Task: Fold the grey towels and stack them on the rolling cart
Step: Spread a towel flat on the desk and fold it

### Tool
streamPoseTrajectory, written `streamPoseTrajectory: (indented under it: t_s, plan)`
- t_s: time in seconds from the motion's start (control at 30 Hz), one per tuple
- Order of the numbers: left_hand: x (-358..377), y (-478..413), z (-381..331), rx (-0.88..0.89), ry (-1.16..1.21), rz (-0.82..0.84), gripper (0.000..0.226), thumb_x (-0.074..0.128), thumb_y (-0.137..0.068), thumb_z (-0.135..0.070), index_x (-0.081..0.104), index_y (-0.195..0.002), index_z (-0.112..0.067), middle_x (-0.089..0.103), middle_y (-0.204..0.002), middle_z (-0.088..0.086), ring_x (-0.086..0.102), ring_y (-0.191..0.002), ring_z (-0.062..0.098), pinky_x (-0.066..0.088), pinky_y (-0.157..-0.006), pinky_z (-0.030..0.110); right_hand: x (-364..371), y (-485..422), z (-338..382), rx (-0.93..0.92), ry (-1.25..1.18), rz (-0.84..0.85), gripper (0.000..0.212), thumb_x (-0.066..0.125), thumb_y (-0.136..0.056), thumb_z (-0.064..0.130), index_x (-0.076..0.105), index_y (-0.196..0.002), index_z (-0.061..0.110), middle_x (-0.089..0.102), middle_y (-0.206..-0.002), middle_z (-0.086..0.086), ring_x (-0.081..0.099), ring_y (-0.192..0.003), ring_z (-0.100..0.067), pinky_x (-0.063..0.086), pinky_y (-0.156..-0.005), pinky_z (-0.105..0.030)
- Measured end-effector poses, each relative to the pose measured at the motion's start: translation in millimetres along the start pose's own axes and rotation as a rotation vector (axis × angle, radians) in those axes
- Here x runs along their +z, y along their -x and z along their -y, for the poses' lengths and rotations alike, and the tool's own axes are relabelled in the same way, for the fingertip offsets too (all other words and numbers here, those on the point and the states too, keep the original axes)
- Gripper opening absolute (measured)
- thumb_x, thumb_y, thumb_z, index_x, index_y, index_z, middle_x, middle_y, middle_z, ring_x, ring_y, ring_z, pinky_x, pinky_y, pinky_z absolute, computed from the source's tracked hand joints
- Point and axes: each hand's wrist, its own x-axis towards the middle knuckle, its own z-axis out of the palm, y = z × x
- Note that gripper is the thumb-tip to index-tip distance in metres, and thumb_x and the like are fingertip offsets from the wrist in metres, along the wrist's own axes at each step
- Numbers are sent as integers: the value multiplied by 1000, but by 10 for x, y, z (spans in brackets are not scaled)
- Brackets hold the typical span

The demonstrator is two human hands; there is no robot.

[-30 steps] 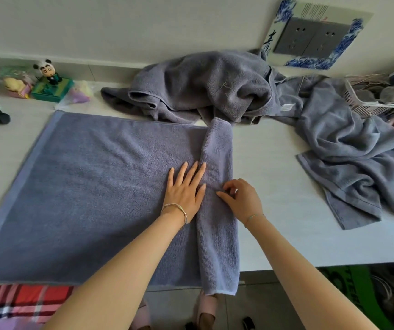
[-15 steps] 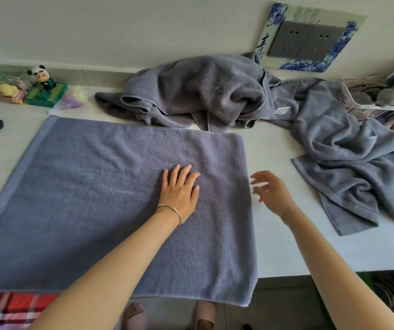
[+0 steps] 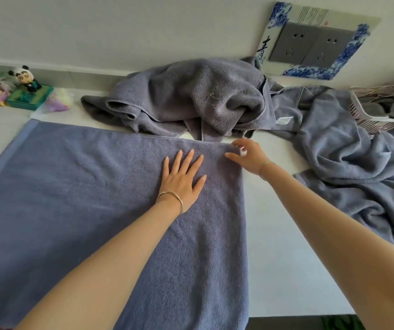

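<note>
A grey towel lies spread flat on the white table, its front edge hanging over the table's near side. My left hand presses flat on it near its right side, fingers straight and spread. My right hand is at the towel's far right corner, with fingers loosely curled and touching the cloth there. Whether it pinches the corner cannot be made out. A crumpled grey towel is heaped behind, and another crumpled grey towel sprawls at the right. No rolling cart is in view.
A panda figurine on a green box and small soft toys stand at the back left by the wall. A white basket sits at the far right. A socket plate with a blue border is on the wall.
The folded strip at the towel's right side was laid out flat. My right hand then moved from beside the towel up to its far right corner. My left hand stayed flat on the towel.
</note>
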Motion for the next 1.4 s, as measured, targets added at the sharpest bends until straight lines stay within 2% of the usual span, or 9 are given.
streamPoseTrajectory:
  t_s: [0.17, 0.4, 0.63, 0.77, 0.97, 1.07, 1.2, 1.3, 1.4]
  plan:
    - [35, -5, 4, -19, 11, -25, 72, -8, -81, -58, -1, -148, -36, -4, -159, -5, -7, -146, 24, -7, -116, 50, -229, -131, 33, 54, 49, 265, 33, 69, -81, 42, 48, -65, 23, 53, -84, -3, 47, -83, -20, 38, -74, -22]
    - [31, -43, -70, -92, -12, -22, 65, -4, -86, -58, -6, -148, -37, -9, -159, -4, -10, -145, 29, -8, -115, 55, 29, -108, -85, 296, -368, -267, 34, 71, -80, 22, 54, -107, 10, 57, -76, -5, 53, -77, -20, 44, -78, -28]
    - [-2, -98, -99, -130, 17, -26, 57, 19, -97, -51, 1, -149, -37, -6, -159, -3, -10, -145, 30, -10, -113, 55, 94, 845, 41, 432, -469, 220, 26, 75, -77, 33, 64, -72, 12, 58, -63, 1, 50, -53, -10, 43, -47, -16]
    - [-31, -117, -119, -120, 25, 17, 54, 17, -98, -49, 1, -149, -36, -5, -159, -2, -9, -145, 29, -9, -113, 55, 174, 1141, -102, 392, -526, 28, 37, 71, -82, 31, 52, -54, 15, 43, -53, 2, 36, -51, -12, 29, -43, -14]
    - [28, 371, -377, 128, 115, -207, 50, 29, -91, -43, 58, -127, -23, 54, -134, 7, 49, -123, 33, 30, -106, 55, 249, 1529, -31, 409, -642, 131, 23, 75, -77, 33, 65, -75, 13, 63, -66, 2, 53, -57, -8, 43, -55, -17]
    - [141, 580, -464, 107, 51, -75, 58, 25, -89, -49, 45, -138, -25, 42, -146, 3, 40, -133, 29, 24, -109, 58, 345, 1816, -156, 392, -431, 271, 36, 76, -75, 40, 58, -66, 10, 47, -58, 1, 39, -53, -11, 33, -48, -19]
    - [154, 541, -639, 29, 20, 7, 72, -2, -83, -55, 11, -150, -29, 7, -159, -1, 5, -146, 24, -7, -113, 53, 324, 2006, -216, 412, -550, -7, 38, 71, -81, 34, 51, -62, 9, 50, -50, 6, 42, -44, -6, 33, -46, -17]
    - [135, 463, -765, -28, 0, 24, 60, 8, -94, -53, 3, -150, -30, -2, -159, -3, -4, -146, 23, -10, -113, 53, 351, 2276, -164, 415, -698, 64, 27, 75, -77, 33, 64, -86, 10, 72, -75, 3, 68, -67, -5, 52, -62, -20]
    - [93, 432, -777, -34, 9, 58, 55, 18, -99, -46, 2, -150, -30, -3, -159, -3, -5, -146, 22, -8, -114, 53, 407, 2531, -254, 363, -477, 72, 38, 72, -80, 35, 54, -61, 7, 52, -53, 5, 43, -45, -6, 33, -48, -16]
